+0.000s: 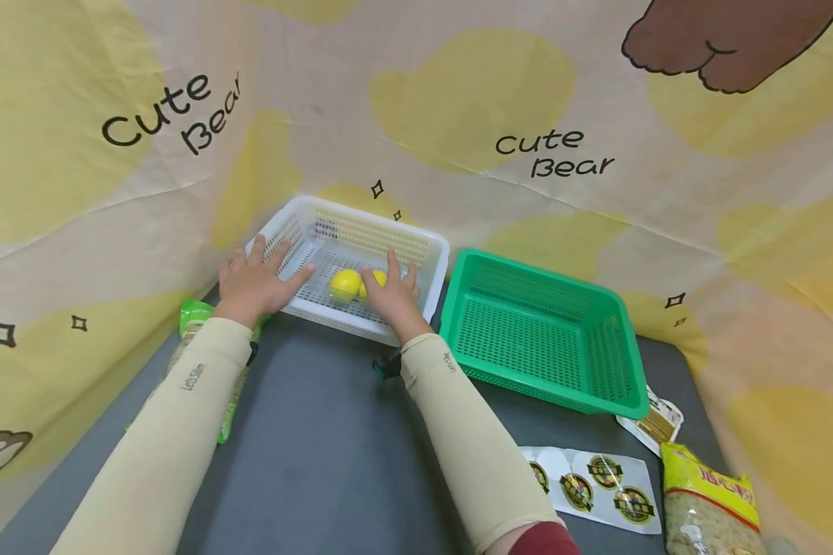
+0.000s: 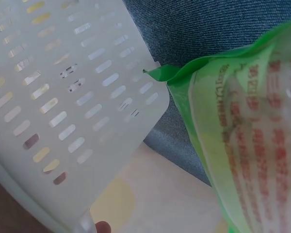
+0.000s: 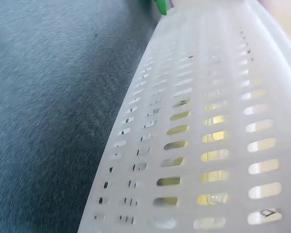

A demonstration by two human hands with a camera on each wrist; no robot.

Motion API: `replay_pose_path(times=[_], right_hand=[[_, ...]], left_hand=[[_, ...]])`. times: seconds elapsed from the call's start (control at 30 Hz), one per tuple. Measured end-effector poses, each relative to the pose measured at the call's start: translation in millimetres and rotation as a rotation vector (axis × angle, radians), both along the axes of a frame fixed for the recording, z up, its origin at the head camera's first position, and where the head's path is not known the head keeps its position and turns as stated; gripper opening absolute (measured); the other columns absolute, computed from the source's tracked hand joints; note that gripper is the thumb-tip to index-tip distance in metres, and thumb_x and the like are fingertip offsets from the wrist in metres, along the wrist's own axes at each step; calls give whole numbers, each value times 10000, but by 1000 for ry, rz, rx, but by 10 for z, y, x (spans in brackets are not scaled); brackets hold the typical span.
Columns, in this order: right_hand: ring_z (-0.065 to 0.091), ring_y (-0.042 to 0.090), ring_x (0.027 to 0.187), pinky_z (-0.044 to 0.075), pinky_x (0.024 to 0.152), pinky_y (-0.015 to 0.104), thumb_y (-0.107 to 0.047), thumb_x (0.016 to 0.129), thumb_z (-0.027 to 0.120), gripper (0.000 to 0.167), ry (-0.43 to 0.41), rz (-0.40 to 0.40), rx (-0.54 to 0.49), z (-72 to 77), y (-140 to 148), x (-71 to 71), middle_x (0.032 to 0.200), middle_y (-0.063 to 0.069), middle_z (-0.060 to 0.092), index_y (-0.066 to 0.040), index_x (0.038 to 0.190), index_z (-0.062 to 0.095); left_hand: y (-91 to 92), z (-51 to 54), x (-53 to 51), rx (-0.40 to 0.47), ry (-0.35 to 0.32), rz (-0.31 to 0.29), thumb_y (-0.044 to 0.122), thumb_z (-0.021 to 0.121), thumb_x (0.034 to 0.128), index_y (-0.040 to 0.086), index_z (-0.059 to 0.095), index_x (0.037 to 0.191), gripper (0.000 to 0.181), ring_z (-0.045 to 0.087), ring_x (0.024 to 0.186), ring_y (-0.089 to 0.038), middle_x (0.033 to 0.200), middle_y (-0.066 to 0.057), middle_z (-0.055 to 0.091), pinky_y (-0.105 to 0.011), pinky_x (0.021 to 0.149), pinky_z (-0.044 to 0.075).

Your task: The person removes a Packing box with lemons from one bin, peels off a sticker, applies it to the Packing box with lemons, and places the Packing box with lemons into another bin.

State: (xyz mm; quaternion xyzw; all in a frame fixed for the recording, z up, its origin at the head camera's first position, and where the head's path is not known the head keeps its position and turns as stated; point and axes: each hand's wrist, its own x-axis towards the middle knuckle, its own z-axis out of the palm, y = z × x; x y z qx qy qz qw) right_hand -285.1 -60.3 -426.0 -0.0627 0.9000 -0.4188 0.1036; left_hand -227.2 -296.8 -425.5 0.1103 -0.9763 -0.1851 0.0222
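A white slotted basket (image 1: pixel 361 327) stands at the back of the table, its outer wall close up in both wrist views. Inside lie two yellow round things (image 1: pixel 345 284), with something clear around them; their exact kind is hard to tell. My left hand (image 1: pixel 253 285) is at the basket's left end, fingers spread over the rim and thumb pointing inward. One fingertip (image 2: pixel 103 227) shows beside the rim in the left wrist view. My right hand (image 1: pixel 393 299) reaches over the front rim with fingers extended, partly covering the right yellow thing; whether it touches it is unclear.
A green basket (image 1: pixel 541 393) stands right of the white one. A green-edged bag (image 2: pixel 252 121) with red print lies under my left forearm. At right are a sticker sheet (image 1: pixel 597 486), a small packet (image 1: pixel 659 422) and a yellow-topped bag (image 1: pixel 711 501). Printed cloth (image 1: pixel 458 100) hangs behind.
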Motion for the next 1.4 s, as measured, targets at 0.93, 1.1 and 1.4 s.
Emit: replay_pose_path(times=[0.93, 1.1, 1.4], right_hand=[[141, 449, 1590, 190, 1241, 632, -496, 1126, 408, 687, -174, 92, 95, -154, -50, -251, 1751, 203, 121, -388, 1715, 69], [131, 454, 1590, 207, 1236, 632, -457, 1138, 385, 665, -187, 80, 65, -132, -46, -244, 1759, 189, 67, -386, 1715, 63], [34, 372, 1619, 182, 1253, 596, -378, 1140, 402, 647, -156, 27, -29, -151, -82, -269, 1769, 162, -3, -350, 1719, 114]], left_hand=[[-3, 30, -13, -4, -74, -18, 894, 252, 936, 170, 158, 1712, 1066, -110, 1523, -627, 1725, -272, -125, -810, 1142, -13], [9, 41, -22, -3, -78, -18, 890, 254, 940, 174, 156, 1713, 1058, -114, 1524, -624, 1725, -273, -127, -811, 1141, -12], [18, 69, 2, 2, -81, -23, 875, 280, 949, 157, 160, 1710, 1053, -126, 1523, -623, 1719, -290, -125, -810, 1140, -26]])
